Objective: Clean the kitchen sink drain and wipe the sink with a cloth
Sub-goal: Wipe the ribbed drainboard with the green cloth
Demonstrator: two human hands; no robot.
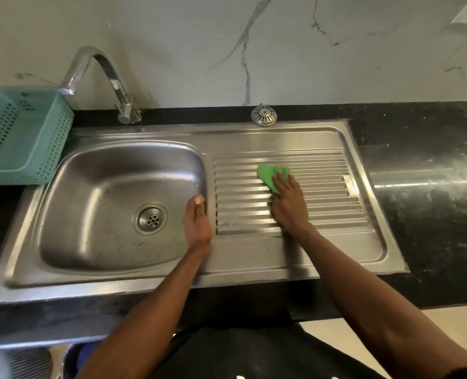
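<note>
From the head view, the right hand (288, 202) lay flat, fingers spread, pressing the green cloth (270, 175) onto the ribbed drainboard (322, 187) — the cloth poked out toward eleven o'clock of the hand. The ribs ran nine to three, so a stroke along them looked the likely next move. The left hand (198, 221) rested open on the rim between basin (112, 187) and drainboard, gripping nothing. The drain (150, 218) sat at nine o'clock of it — nearer the left hand. The strainer cap (264, 115) lay on the surface at twelve.
</note>
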